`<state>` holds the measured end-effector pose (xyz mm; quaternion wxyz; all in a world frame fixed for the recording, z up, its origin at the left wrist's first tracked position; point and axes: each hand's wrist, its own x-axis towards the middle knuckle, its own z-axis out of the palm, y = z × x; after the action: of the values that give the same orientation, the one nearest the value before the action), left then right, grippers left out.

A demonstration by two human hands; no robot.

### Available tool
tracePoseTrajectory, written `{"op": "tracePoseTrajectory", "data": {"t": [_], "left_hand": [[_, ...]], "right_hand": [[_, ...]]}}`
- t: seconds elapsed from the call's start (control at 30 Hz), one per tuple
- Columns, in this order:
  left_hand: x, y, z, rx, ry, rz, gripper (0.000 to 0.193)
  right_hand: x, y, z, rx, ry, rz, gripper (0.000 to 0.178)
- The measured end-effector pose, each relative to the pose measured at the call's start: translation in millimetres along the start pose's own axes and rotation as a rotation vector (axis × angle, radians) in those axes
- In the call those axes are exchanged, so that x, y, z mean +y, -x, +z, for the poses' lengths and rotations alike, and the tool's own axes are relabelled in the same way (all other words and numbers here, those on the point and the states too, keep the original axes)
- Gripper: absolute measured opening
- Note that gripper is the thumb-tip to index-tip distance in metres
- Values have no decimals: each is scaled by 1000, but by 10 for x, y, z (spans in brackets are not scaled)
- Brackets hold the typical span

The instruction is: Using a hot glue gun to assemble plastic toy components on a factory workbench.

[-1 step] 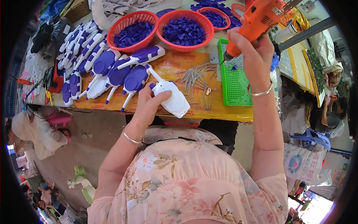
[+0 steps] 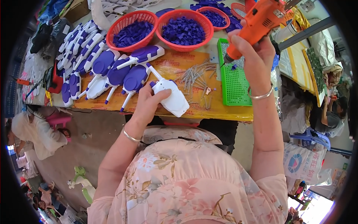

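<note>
Hands at a workbench, placed relative to a green tray (image 2: 226, 84). The right hand (image 2: 255, 54), raised above the tray's far right part, is closed around an orange power driver (image 2: 257, 22); its thumb lies along the tool's left flank, with the other fingers partly hidden. The driver's nose slants down and leftward over the tray's far left corner. The right forearm rises almost straight along the tray's right side, a silver bangle (image 2: 262, 94) at the wrist.

The left hand (image 2: 150, 102), well to the tray's left and toward its near end, grips a white housing (image 2: 172, 101); the thumb presses across the upper face, while the fingers beneath are mostly hidden. The housing's stem points away from the tray, up and leftward. The left forearm slants up toward the tray. Loose screws (image 2: 195, 78) lie between housing and tray; purple-and-white units (image 2: 135, 79) lie farther left of the tray.
</note>
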<state>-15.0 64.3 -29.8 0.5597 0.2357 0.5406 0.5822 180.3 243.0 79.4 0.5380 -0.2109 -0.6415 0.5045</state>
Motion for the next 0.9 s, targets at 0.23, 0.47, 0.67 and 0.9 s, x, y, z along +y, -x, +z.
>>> {"op": "tracePoseTrajectory", "data": {"t": [0.23,0.47,0.67,0.9], "left_hand": [[-188,-285,283,-115,-130,12,32],[-302,-516,834,-200,-46,40,34],[-193,-419,535,-48,106,-25,35],[98,-43,330,-12,-439,20,48]], "right_hand": [[-154,317,-107,-4,6,125,20],[-196,431,-348,-85,115,133,44],[-329,432,-344,-134,-169,206,41],[-413,379,-237,-385,-164,269,48]]}}
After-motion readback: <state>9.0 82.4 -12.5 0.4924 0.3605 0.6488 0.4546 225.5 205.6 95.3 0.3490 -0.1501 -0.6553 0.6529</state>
